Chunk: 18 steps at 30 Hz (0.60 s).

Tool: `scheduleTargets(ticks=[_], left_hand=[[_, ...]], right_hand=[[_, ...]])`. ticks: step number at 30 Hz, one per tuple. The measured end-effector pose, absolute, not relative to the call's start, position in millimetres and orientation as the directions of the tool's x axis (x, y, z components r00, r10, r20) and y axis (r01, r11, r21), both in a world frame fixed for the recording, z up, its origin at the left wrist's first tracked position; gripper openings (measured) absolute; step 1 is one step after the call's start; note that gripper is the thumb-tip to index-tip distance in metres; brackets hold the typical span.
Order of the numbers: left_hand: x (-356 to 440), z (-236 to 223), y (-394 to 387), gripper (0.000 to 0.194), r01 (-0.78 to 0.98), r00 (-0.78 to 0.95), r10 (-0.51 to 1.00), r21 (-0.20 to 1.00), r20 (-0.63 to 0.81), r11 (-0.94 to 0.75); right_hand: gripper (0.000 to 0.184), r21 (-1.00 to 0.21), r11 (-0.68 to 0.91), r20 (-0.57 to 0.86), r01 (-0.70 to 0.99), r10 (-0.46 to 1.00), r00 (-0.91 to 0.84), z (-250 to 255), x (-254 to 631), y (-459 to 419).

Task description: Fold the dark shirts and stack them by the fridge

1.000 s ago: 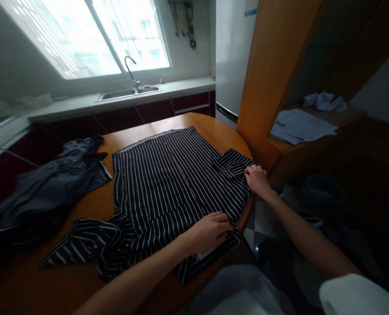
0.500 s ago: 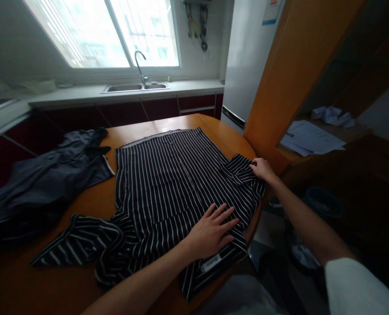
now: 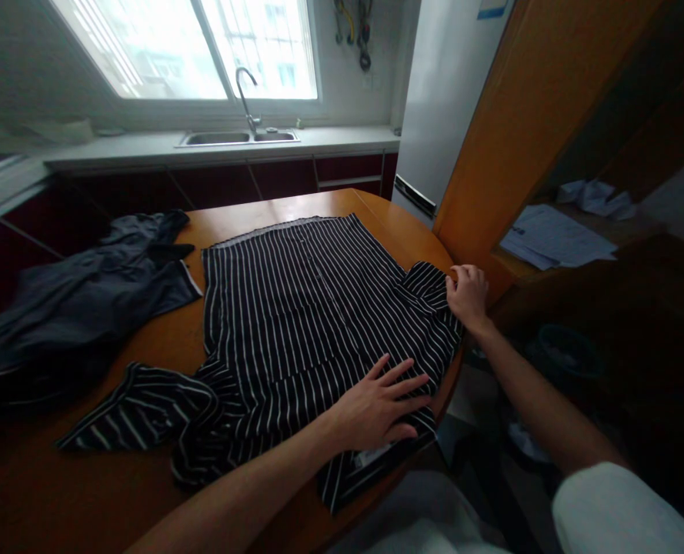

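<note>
A black shirt with white stripes [image 3: 284, 308] lies spread on a wooden table, buttons facing up and hem toward the far side. My left hand [image 3: 376, 404] rests flat on it near the collar, fingers spread. At the cuff end of the right-hand sleeve [image 3: 428, 285], which is folded in over the shirt, is my right hand [image 3: 468, 296]. Its fingers are bent, with a gap between thumb and forefinger, and the thumb side touches the cloth. The other sleeve [image 3: 139, 408] stretches out crumpled to the left. A white label [image 3: 370, 457] shows by the collar, partly behind my left hand.
Dark grey clothing [image 3: 88, 300] lies heaped on the table's left. Beyond the wooden table [image 3: 376, 204] are a counter with a sink [image 3: 218, 138] and a fridge [image 3: 439, 100]. Papers [image 3: 555, 235] lie on a shelf at right, above a bin [image 3: 566, 358].
My right hand has loosened from its pinch on the sleeve and moved slightly outward to its edge. My left hand stays flat, shifted slightly right over the label. The view has tilted a little.
</note>
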<state>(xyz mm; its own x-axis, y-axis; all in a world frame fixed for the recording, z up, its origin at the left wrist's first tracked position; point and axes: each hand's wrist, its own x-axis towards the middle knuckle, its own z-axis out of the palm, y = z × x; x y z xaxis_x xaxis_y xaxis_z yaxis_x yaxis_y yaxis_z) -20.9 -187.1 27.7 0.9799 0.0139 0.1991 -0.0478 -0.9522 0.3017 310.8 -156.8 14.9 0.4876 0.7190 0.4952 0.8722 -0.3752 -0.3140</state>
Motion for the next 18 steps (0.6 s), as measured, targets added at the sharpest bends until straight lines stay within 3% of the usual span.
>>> scheduleTargets(ticks=[4,6,10,13,18], left_hand=[[-17.9,31.6,-193.9,0.047,-0.011,0.967,0.044,0.215,0.25,-0.977],[-14.3,31.4,-198.7,0.038,-0.016,0.966,0.032,0.18,0.257,-0.984],[-6.7,28.0,-203.0,0.022,-0.085,0.97,-0.042,0.174,0.239,-0.981],[-5.3,27.0,-199.7,0.02,-0.159,0.964,-0.095,0.253,0.249,-0.954],[-11.1,32.2,-195.6,0.021,-0.174,0.972,-0.096,0.379,0.216,-0.909]], right_hand=[[0.024,-0.409,-0.098,0.505,0.907,0.804,0.315,17.5,266.6,-198.8],[0.02,-0.458,-0.045,0.477,0.888,0.83,0.288,12.7,248.9,-221.3],[0.025,-0.482,-0.091,0.417,0.871,0.851,0.319,-4.7,231.8,-251.2],[0.041,-0.416,-0.131,0.346,0.9,0.892,0.29,-15.9,231.7,-256.1],[0.046,-0.319,-0.169,0.238,0.932,0.938,0.252,-17.7,235.6,-253.0]])
